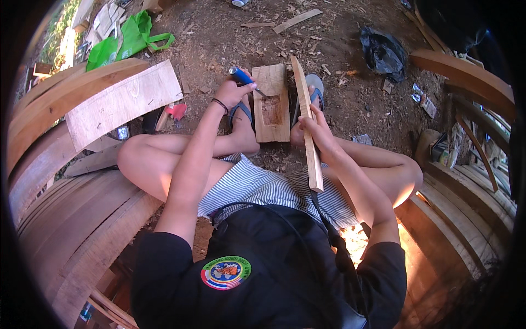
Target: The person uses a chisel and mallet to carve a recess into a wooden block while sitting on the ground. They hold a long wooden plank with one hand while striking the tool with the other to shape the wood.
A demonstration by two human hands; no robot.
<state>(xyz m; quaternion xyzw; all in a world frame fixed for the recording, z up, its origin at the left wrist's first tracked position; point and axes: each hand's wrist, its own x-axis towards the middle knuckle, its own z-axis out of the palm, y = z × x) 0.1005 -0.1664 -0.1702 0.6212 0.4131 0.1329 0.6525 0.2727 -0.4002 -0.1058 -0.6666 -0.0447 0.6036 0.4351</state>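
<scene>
A pale wooden block (pixel 272 79) stands on the ground between my feet, with a rectangular hollow (pixel 275 113) cut into its face. My left hand (pixel 232 92) is closed round a chisel (pixel 240 76) with a blue handle. The chisel's metal blade slants down to the upper end of the hollow. In my right hand (pixel 320 132) is a long squared wooden stick (pixel 301 90), gripped near its middle. Its far end rises to the right of the block, apart from the chisel, and its near end reaches back over my lap.
Curved planks (pixel 82 219) lie stacked at my left, below a pale board (pixel 129 101). More timber (pixel 466 77) is on the right. A green bag (pixel 129 41) and a black plastic bag (pixel 383 53) lie on the dirt floor among scattered wood chips. Blue-strapped sandals (pixel 316 93) flank the block.
</scene>
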